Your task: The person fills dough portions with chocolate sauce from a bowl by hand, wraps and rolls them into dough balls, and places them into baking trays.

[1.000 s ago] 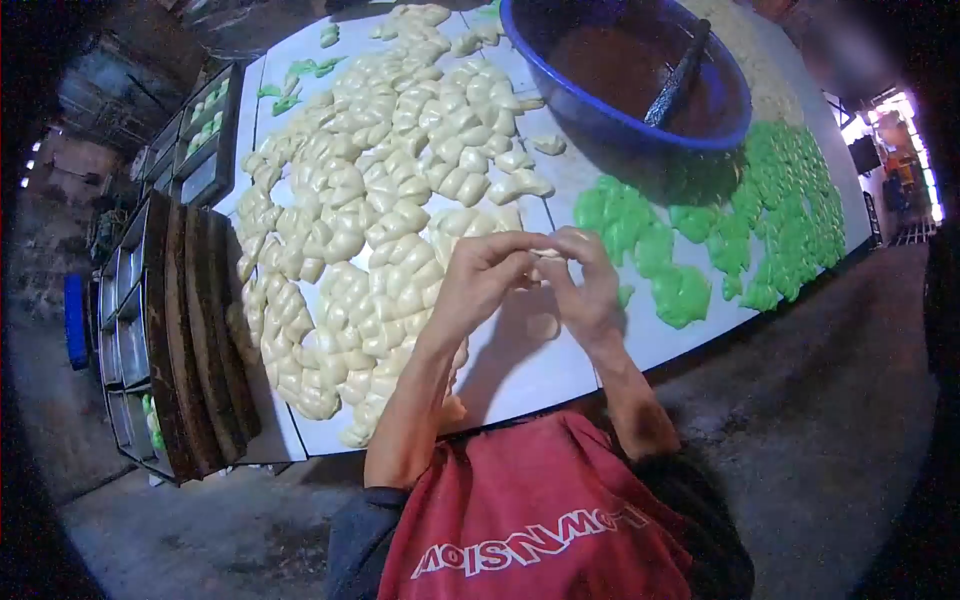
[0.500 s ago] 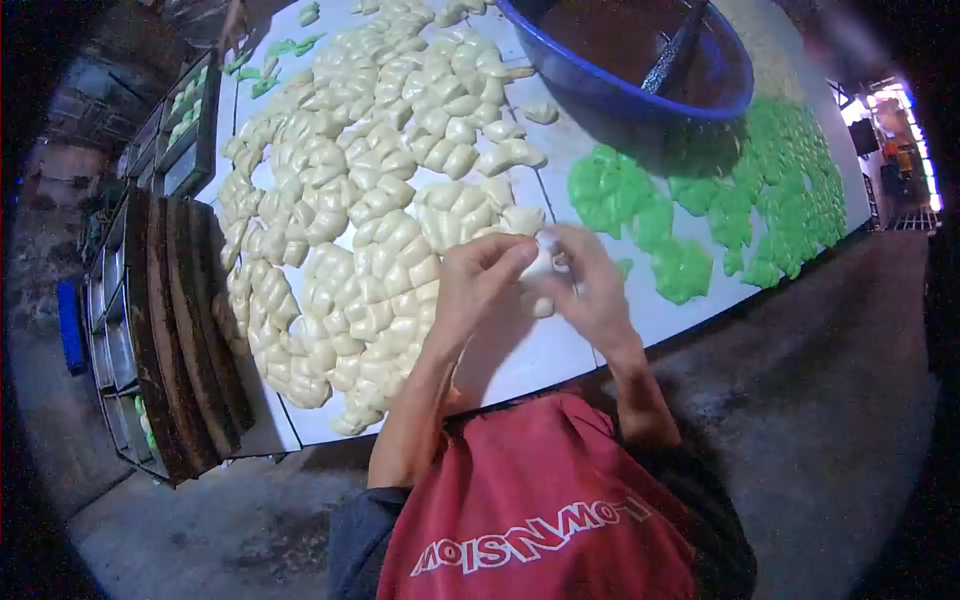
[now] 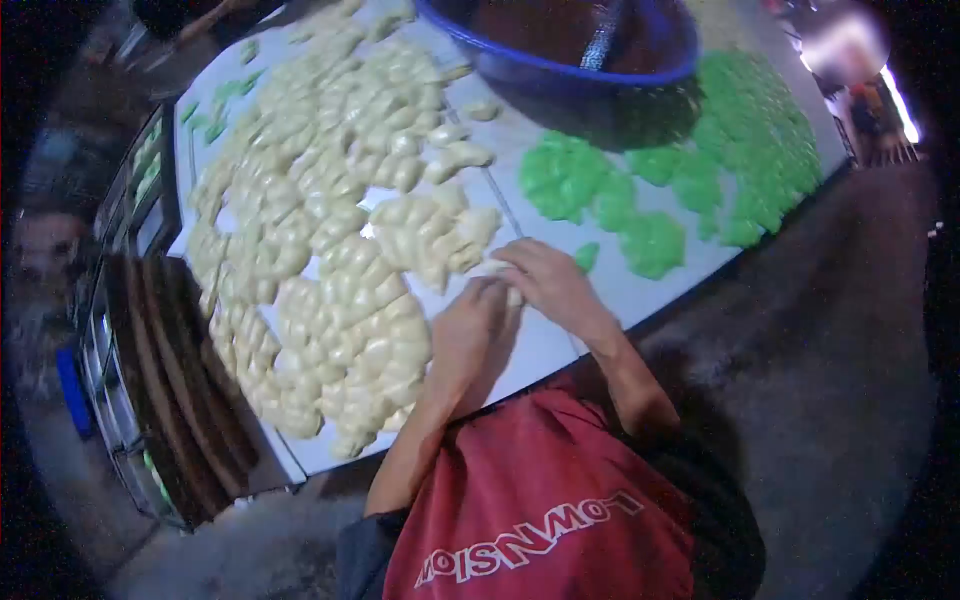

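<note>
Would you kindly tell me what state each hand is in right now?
Left hand: fingers curled at a small cream-white dough piece; full grip cannot be told.
Right hand: fingers bent over the same piece; grip likewise unclear.

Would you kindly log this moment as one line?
left hand: at pale piece; right hand: at same piece; grips: unclear; cream pieces: left; green pieces: right; blue basin: beyond
</note>
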Motion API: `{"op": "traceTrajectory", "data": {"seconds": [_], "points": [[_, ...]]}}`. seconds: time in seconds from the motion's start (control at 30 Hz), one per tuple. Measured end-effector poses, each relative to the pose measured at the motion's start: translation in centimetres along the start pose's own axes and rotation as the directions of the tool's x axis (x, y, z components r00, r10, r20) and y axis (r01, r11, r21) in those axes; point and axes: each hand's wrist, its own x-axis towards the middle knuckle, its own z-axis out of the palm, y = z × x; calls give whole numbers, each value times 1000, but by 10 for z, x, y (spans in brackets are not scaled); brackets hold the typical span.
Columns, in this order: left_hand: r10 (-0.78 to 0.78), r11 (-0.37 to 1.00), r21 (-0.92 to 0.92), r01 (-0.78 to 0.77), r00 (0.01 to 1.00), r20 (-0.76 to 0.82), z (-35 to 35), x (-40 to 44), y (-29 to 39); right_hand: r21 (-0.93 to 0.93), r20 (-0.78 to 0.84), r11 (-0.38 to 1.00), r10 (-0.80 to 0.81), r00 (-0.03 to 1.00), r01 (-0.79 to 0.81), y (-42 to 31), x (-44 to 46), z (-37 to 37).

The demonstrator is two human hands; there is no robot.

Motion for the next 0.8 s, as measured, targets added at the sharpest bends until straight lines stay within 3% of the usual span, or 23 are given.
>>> {"op": "traceTrajectory", "data": {"seconds": [0.07,0.13,0.17,0.27,0.37,0.4,0.43,0.47,0.5,0.53,0.57,0.63,0.73,0.8], "points": [[-38,999,17,37,995,88,1,3,-4,86,99,989,109,989,-118,-4,3,-8],[17,999,-33,-15,998,64,-5,-6,0,95,-15,995,-12,1000,13,-5,-3,-10],[9,1000,-9,-8,996,85,-8,-11,5,200,13,978,60,998,-61,-17,-4,-18],[-99,994,52,96,992,79,2,-24,16,-18,108,999,51,993,-49,-6,-18,-10],[-48,985,168,28,991,121,0,-24,11,57,41,998,39,998,-41,-4,-23,-20],[-73,992,109,60,990,117,-7,-21,16,95,29,995,35,999,-38,-5,-26,-26],[-99,994,52,94,989,112,-20,-17,26,136,-98,985,122,988,-108,-4,-29,-36],[-132,991,-4,134,985,111,-27,-15,30,-19,-178,985,166,970,-172,-1,-31,-55],[-169,983,-59,174,982,81,-28,-15,23,17,-297,979,199,934,-203,14,-37,-65],[-189,980,-56,192,980,59,-33,-14,21,85,-411,927,367,835,-366,17,-42,-80],[-152,988,-35,153,988,30,-36,-8,20,57,-484,894,415,771,-445,14,-44,-97],[-103,995,3,103,994,23,-40,6,22,-46,-481,877,401,780,-479,33,-61,-114],[-41,999,-8,41,997,62,-37,27,35,18,-525,848,459,717,-530,46,-82,-125],[-16,1000,-21,18,997,73,-29,39,38,210,-620,782,570,538,-587,59,-98,-138]]}}
